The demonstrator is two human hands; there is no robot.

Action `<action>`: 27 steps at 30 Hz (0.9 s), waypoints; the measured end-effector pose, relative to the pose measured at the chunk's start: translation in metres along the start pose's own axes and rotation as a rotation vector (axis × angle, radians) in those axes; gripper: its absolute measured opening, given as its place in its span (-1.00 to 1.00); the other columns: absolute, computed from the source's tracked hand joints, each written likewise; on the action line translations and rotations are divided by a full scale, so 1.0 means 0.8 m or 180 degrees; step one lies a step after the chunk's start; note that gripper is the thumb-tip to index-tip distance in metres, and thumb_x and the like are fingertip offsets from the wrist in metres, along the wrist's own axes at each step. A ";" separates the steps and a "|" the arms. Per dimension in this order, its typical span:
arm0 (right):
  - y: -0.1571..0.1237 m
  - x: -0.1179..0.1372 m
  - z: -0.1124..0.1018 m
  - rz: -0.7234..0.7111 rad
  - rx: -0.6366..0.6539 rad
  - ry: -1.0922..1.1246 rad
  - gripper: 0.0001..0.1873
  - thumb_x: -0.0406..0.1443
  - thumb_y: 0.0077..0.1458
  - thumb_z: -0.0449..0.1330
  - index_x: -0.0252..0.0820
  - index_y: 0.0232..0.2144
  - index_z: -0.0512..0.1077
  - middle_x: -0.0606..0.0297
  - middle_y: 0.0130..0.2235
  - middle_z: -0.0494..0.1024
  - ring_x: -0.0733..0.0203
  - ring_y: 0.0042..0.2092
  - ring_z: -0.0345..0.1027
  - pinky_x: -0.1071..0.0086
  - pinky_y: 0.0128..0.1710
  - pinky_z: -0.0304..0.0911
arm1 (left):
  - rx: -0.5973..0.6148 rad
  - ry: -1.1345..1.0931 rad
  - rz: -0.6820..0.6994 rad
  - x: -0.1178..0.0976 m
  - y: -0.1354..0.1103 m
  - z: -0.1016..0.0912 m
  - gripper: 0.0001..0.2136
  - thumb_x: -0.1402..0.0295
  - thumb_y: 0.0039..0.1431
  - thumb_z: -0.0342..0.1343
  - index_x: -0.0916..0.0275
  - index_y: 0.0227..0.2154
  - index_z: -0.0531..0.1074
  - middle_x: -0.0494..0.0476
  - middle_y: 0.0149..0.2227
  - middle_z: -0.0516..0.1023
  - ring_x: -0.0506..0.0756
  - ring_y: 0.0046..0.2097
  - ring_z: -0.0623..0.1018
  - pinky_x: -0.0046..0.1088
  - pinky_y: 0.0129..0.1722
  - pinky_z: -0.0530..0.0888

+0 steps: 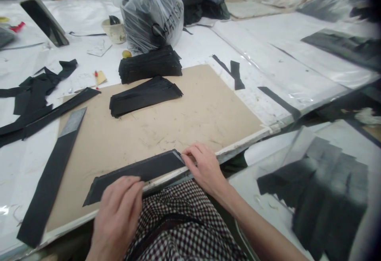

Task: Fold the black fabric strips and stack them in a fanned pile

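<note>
A black strip is laid along the near edge of a brown cardboard sheet, at about 6 o'clock on the worktop, slanting up from its left end to its right. Its left part is pressed down by the left hand, whose fingers are stretched out flat on the fabric, released rather than clenched. Its right end is met by the right hand, whose bent fingers appear to be pinching the corner, though the contact is small and blurred.

A fanned stack of black pieces is seen at 12 o'clock of the strip on the cardboard, with a thicker stack just beyond it and a filled plastic bag behind that. A long dark strip is laid at 9 o'clock, crossing the cardboard's left edge. A checked garment is seen between the forearms.
</note>
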State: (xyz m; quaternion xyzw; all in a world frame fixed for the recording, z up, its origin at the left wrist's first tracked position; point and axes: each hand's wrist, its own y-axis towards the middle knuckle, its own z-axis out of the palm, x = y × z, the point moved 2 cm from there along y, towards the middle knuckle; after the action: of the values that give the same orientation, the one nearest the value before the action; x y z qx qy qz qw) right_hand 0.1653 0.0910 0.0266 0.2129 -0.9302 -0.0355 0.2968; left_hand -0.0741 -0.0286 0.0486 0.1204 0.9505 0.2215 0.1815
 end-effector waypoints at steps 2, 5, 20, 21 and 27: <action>0.004 0.003 0.006 0.0083 -0.0041 -0.0136 -0.90 -0.30 0.27 0.17 -0.15 -0.33 0.42 0.25 -0.26 0.48 0.11 -0.15 0.30 0.23 -0.10 0.14 | 0.0308 -0.0062 0.0402 -0.027 0.026 0.029 -0.69 0.54 0.25 0.12 0.26 0.04 0.42 0.25 0.01 0.54 0.20 0.05 0.49 -0.15 0.10 0.45; 0.007 0.004 0.012 0.0140 -0.0106 -0.0242 -0.91 -0.30 0.25 0.19 -0.15 -0.34 0.40 0.26 -0.27 0.48 0.11 -0.16 0.29 0.23 -0.10 0.10 | 0.0518 0.0061 0.0584 -0.042 0.047 0.066 -0.71 0.50 0.27 0.10 0.30 0.05 0.43 0.26 0.02 0.55 0.23 0.06 0.48 -0.13 0.07 0.46; 0.009 -0.002 0.008 0.0147 -0.0001 -0.0100 -0.92 -0.30 0.25 0.19 -0.15 -0.32 0.41 0.28 -0.26 0.49 0.13 -0.15 0.31 0.24 -0.09 0.10 | 0.0459 -0.0139 0.0282 -0.035 0.041 0.083 -0.75 0.49 0.29 0.08 0.26 0.00 0.46 0.24 0.00 0.56 0.22 0.03 0.49 -0.14 0.05 0.48; 0.007 -0.004 0.005 0.0119 0.0036 -0.0048 -0.92 -0.30 0.27 0.17 -0.14 -0.30 0.42 0.28 -0.25 0.49 0.13 -0.15 0.31 0.25 -0.09 0.12 | 0.0468 -0.0152 0.0251 -0.035 0.042 0.083 -0.74 0.48 0.30 0.07 0.25 0.02 0.46 0.24 0.00 0.55 0.21 0.03 0.49 -0.14 0.05 0.48; -0.003 -0.009 -0.015 0.0186 0.0246 -0.0037 -0.87 -0.30 0.31 0.11 -0.15 -0.28 0.44 0.24 -0.25 0.48 0.15 -0.18 0.34 0.29 -0.13 0.20 | 0.0463 -0.0165 0.0177 -0.036 0.040 0.083 -0.72 0.50 0.29 0.08 0.29 0.04 0.44 0.25 0.02 0.54 0.22 0.04 0.47 -0.15 0.06 0.47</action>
State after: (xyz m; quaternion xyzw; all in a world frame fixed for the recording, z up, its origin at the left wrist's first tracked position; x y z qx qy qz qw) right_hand 0.1784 0.0925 0.0320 0.1967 -0.9384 0.0080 0.2839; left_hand -0.0166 0.0155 0.0167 0.1652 0.9554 0.1536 0.1906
